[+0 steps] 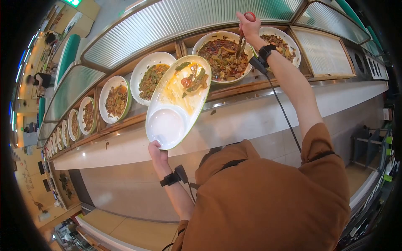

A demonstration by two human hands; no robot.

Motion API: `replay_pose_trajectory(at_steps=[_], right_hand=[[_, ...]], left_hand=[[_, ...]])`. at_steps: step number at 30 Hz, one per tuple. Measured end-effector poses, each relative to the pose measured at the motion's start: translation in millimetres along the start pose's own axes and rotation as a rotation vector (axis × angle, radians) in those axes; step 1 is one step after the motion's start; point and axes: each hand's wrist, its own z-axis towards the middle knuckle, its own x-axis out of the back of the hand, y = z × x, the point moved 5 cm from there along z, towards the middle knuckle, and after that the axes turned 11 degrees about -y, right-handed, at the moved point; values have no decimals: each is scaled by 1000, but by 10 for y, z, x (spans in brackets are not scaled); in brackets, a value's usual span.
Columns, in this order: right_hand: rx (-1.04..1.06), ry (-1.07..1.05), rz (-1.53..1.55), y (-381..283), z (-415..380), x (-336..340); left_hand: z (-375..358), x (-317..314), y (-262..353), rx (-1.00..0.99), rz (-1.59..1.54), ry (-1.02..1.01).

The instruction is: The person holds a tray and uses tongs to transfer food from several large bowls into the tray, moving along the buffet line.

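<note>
My left hand (158, 154) grips the lower end of a white oval plate (155, 109) with a green outer edge. The plate is tilted, with a round hollow at its lower end and oily sauce, a red piece and green leaves at its upper end. My right hand (250, 28) is closed around tongs (241, 44) with a red handle end. Their tips reach into the food in a large white bowl (202, 47), which holds chopped, reddish-brown food. The plate overlaps this bowl's left side from my view.
Further bowls of food, such as one with green pieces (138, 69), sit leftward along the wooden-framed counter (226, 93). Another bowl (295, 44) stands right of my right hand. Ribbed glass panels (167, 33) line the far side. Cables hang from both wrist straps.
</note>
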Motion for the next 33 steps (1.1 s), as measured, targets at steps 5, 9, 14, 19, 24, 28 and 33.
replay_pose_trajectory(at_steps=[5, 9, 14, 19, 24, 28, 33], right_hand=[[58, -86, 71, -10, 33, 9], [12, -117, 2, 51, 29, -10], [-37, -32, -34, 27, -30, -30], [-3, -40, 1, -55, -1, 9], [16, 24, 61, -245, 60, 33], [53, 43, 200, -548, 58, -128], [71, 107, 291, -815, 64, -547]], left_hand=[[0, 11, -5, -5, -1, 8], [17, 14, -4, -5, -16, -17], [-17, -43, 12, 3, -4, 5], [-17, -52, 21, -6, 0, 12], [-12, -48, 29, 0, -10, -17], [-11, -71, 42, 2, -13, -32], [39, -15, 49, -13, 5, -53]])
